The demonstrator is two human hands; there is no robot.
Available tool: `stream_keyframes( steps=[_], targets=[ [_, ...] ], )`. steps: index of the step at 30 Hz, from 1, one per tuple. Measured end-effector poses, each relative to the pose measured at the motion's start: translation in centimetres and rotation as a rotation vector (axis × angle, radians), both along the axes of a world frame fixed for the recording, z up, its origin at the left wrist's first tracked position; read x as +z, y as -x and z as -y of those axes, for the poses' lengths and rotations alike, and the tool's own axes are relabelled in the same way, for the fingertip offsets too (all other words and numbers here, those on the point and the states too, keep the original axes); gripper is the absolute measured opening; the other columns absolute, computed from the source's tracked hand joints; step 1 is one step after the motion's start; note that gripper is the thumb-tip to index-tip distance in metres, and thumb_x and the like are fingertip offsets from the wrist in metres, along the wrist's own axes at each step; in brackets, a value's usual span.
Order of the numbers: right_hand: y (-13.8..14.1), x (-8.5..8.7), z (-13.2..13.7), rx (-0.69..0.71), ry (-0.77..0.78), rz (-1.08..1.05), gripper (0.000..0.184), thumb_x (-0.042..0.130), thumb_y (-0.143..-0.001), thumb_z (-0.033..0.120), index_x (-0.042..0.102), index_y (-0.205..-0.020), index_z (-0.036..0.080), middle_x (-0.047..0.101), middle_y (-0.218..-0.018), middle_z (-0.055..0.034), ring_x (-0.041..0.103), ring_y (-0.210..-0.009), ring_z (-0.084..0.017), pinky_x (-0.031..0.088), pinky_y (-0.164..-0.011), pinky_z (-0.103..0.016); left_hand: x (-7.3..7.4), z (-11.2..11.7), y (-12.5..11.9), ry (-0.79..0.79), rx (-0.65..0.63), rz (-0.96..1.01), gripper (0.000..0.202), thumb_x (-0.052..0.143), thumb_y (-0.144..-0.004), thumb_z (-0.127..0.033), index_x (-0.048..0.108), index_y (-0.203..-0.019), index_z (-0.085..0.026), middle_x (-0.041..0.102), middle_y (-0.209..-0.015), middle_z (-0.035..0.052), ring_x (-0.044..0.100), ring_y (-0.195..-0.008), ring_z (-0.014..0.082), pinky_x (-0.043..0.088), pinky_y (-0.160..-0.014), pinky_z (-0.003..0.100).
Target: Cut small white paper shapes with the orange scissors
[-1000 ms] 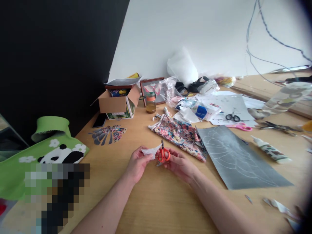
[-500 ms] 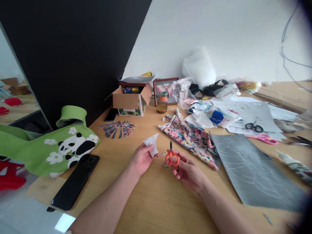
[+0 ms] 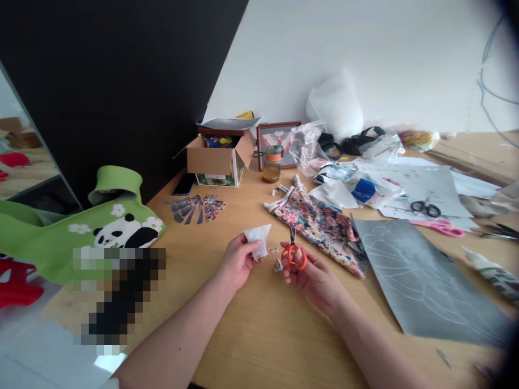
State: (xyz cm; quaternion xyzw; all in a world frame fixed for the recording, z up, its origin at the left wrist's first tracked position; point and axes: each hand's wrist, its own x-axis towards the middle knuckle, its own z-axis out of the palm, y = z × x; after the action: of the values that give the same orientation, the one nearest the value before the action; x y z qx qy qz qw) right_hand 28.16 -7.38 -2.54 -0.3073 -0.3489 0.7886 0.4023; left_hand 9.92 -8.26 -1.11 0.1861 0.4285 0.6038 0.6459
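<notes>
Between the thumb and fingers of my left hand [image 3: 239,259] is a small whitish piece of fabric or paper [image 3: 258,240]; which of the two I cannot tell. My right hand [image 3: 314,278] has its fingers around a small pair of scissors [image 3: 292,253] with orange handles, their dark blades pointing away from me. The scissors are apart from the piece. Small scraps [image 3: 278,265] lie on the table between my hands. Just beyond my right hand spreads a folded floral fabric [image 3: 316,221].
Cut pieces arranged in a fan [image 3: 197,208] lie at the left, before a cardboard box [image 3: 214,159] and a jar of liquid [image 3: 271,165]. A grey sheet with line drawing [image 3: 413,275] covers the right. Pink scissors [image 3: 444,228] and black scissors [image 3: 425,208] rest behind it.
The whitish piece has turned slightly in my left hand. Both hands appear a little farther right in view, and the scissors' handles look spread wider.
</notes>
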Motion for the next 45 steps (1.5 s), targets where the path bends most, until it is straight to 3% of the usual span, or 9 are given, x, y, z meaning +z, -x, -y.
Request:
stream_keyframes(
  steps=[5, 11, 19, 25, 35, 40, 45],
  targets=[
    [0.7, -0.7, 0.2, 0.025, -0.171, 0.164, 0.053, 0.087, -0.069, 0.044, 0.062, -0.108, 0.019, 0.066, -0.077, -0.0011, 0.061, -0.062, -0.015, 0.049, -0.061, -0.029, 0.0, 0.0, 0.3, 0.009, -0.012, -0.072, 0.040, 0.082, -0.058, -0.022, 0.062, -0.092, -0.014, 0.063, -0.071, 0.0017, 0.058, -0.056, 0.0138, 0.040, -0.046, 0.024],
    [0.9, -0.4, 0.1, -0.013, -0.231, 0.346, 0.050, 0.093, -0.056, 0.042, 0.060, -0.085, 0.018, 0.066, -0.071, 0.0006, 0.059, -0.062, -0.013, 0.046, -0.063, -0.027, 0.2, -0.1, 0.1, -0.024, 0.044, -0.007, 0.039, 0.082, -0.055, -0.014, 0.062, -0.088, -0.012, 0.065, -0.075, 0.0023, 0.060, -0.063, 0.0122, 0.051, -0.056, 0.025],
    [0.9, 0.2, 0.5, 0.054, -0.180, 0.536, 0.046, 0.083, -0.062, 0.056, 0.065, -0.078, 0.017, 0.057, -0.051, 0.0045, 0.047, -0.042, -0.010, 0.030, -0.043, -0.023, 0.3, 0.0, 0.3, -0.018, 0.026, -0.007, 0.037, 0.081, -0.055, -0.013, 0.064, -0.088, -0.012, 0.065, -0.076, 0.0031, 0.063, -0.066, 0.0154, 0.055, -0.062, 0.031],
    [1.0, 0.8, 0.7, 0.078, -0.178, 0.512, 0.045, 0.083, -0.061, 0.057, 0.063, -0.072, 0.018, 0.058, -0.053, 0.0038, 0.049, -0.044, -0.010, 0.034, -0.044, -0.023, 0.2, -0.2, 0.5, -0.058, 0.041, -0.048, 0.037, 0.082, -0.057, -0.018, 0.064, -0.089, -0.013, 0.065, -0.078, 0.0040, 0.062, -0.068, 0.0162, 0.054, -0.063, 0.033],
    [1.2, 0.8, 1.2, 0.117, -0.158, 0.503, 0.045, 0.082, -0.063, 0.056, 0.063, -0.075, 0.018, 0.058, -0.053, 0.0039, 0.050, -0.044, -0.010, 0.037, -0.044, -0.023, 0.6, 0.0, 0.4, -0.092, 0.091, -0.147, 0.036, 0.083, -0.052, -0.022, 0.064, -0.082, -0.013, 0.064, -0.071, 0.0014, 0.056, -0.056, 0.0114, 0.044, -0.049, 0.025],
    [1.5, 1.2, 1.7, 0.207, -0.136, 0.532, 0.046, 0.080, -0.064, 0.060, 0.060, -0.073, 0.019, 0.058, -0.052, 0.0046, 0.049, -0.040, -0.009, 0.035, -0.040, -0.022, 0.7, 0.0, 0.3, -0.098, 0.108, -0.134, 0.037, 0.083, -0.052, -0.022, 0.063, -0.082, -0.014, 0.065, -0.076, 0.0024, 0.058, -0.063, 0.0123, 0.046, -0.052, 0.025],
    [1.7, 1.5, 1.9, 0.201, -0.157, 0.515, 0.049, 0.078, -0.064, 0.063, 0.059, -0.072, 0.019, 0.057, -0.052, 0.0049, 0.049, -0.040, -0.009, 0.034, -0.038, -0.021, 0.6, 0.0, 0.3, -0.090, 0.081, -0.141, 0.040, 0.082, -0.051, -0.019, 0.063, -0.085, -0.014, 0.066, -0.078, 0.0031, 0.059, -0.065, 0.0134, 0.047, -0.056, 0.027]
  ],
)
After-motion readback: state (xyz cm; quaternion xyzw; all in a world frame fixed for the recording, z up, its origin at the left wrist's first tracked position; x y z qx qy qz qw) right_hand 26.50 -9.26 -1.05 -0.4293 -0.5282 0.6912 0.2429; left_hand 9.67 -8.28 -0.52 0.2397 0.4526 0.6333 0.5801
